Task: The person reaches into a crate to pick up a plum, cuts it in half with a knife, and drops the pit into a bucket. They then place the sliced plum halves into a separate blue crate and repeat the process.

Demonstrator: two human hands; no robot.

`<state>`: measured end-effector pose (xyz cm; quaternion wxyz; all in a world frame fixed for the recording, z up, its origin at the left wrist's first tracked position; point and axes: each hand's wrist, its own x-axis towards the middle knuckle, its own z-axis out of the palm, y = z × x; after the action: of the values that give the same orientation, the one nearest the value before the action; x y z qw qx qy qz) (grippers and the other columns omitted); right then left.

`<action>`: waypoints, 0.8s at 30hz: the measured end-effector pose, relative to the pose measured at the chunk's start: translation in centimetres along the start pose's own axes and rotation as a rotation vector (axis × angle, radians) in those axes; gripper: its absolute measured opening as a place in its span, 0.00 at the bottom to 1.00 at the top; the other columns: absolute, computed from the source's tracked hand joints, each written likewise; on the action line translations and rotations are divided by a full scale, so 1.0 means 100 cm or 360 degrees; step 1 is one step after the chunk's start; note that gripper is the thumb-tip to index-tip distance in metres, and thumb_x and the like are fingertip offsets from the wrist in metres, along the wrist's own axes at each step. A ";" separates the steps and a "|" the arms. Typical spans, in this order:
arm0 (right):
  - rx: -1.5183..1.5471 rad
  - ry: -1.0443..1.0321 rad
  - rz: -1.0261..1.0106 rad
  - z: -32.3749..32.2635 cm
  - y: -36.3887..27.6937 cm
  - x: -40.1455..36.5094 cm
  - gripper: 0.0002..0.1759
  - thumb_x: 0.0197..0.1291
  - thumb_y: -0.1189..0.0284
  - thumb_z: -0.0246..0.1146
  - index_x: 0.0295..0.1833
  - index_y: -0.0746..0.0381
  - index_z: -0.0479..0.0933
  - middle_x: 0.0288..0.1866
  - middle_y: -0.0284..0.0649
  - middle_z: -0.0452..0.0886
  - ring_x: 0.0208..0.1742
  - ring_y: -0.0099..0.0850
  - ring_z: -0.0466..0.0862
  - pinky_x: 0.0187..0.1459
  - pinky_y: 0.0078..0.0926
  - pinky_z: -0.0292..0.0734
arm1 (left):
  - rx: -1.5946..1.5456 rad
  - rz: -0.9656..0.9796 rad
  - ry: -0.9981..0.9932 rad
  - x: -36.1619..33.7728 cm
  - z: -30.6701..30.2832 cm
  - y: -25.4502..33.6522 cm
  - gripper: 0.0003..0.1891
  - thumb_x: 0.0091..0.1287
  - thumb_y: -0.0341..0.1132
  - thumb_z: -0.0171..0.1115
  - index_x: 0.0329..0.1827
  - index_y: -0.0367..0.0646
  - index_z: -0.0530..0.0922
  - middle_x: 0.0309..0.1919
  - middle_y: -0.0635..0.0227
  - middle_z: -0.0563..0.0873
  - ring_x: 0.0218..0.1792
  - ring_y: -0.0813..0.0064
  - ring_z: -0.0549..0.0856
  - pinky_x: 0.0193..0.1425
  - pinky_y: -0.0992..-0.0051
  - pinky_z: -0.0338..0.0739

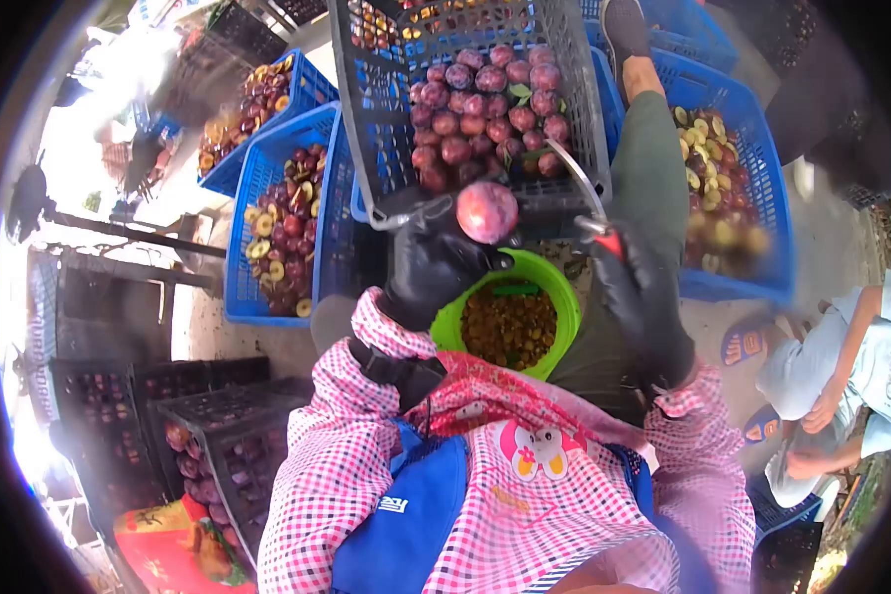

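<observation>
My left hand, in a black glove, is closed on a whole reddish plum, held up in front of the crate. A curved knife with a red handle is gripped in my right hand, also black-gloved. Its blade points up and left, apart from the held plum. Beyond the hands, a black plastic crate is tilted toward me with many whole plums and a few green leaves. Below the hands, between my legs, stands a bright green bucket with small brown plum pits inside.
Blue crates of cut plum halves stand to the left, farther back left and right. Black crates with plums stack at lower left, beside a red bag. Another person sits at the right.
</observation>
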<state>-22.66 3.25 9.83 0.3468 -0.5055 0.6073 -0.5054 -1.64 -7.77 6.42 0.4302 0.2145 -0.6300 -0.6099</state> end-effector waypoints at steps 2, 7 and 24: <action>-0.0068 -0.0116 -0.0237 0.017 0.008 -0.013 0.10 0.70 0.67 0.59 0.45 0.63 0.73 0.26 0.41 0.76 0.24 0.29 0.77 0.28 0.31 0.69 | -0.1226 -0.0885 0.0219 -0.021 0.011 0.008 0.30 0.74 0.58 0.49 0.58 0.36 0.74 0.43 0.62 0.84 0.37 0.69 0.83 0.42 0.68 0.80; -0.0310 -0.0225 -0.0240 0.041 -0.002 -0.039 0.11 0.69 0.66 0.59 0.41 0.64 0.72 0.25 0.50 0.76 0.26 0.49 0.79 0.27 0.39 0.69 | -0.1005 -0.0904 0.0330 -0.054 0.025 -0.008 0.32 0.73 0.64 0.44 0.58 0.42 0.76 0.40 0.67 0.84 0.36 0.75 0.82 0.36 0.75 0.76; -0.0520 -0.0077 -0.0493 0.066 0.030 -0.050 0.12 0.70 0.65 0.56 0.45 0.64 0.73 0.26 0.48 0.79 0.24 0.49 0.80 0.26 0.45 0.71 | 0.0010 -0.0584 -0.0002 -0.048 0.023 -0.012 0.21 0.78 0.47 0.41 0.49 0.38 0.76 0.36 0.68 0.80 0.35 0.80 0.79 0.42 0.79 0.73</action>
<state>-16.06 6.31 4.81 0.1931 -0.6541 0.5877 -0.4353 -1.23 -2.75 4.21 0.3107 0.3270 -0.5824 -0.6762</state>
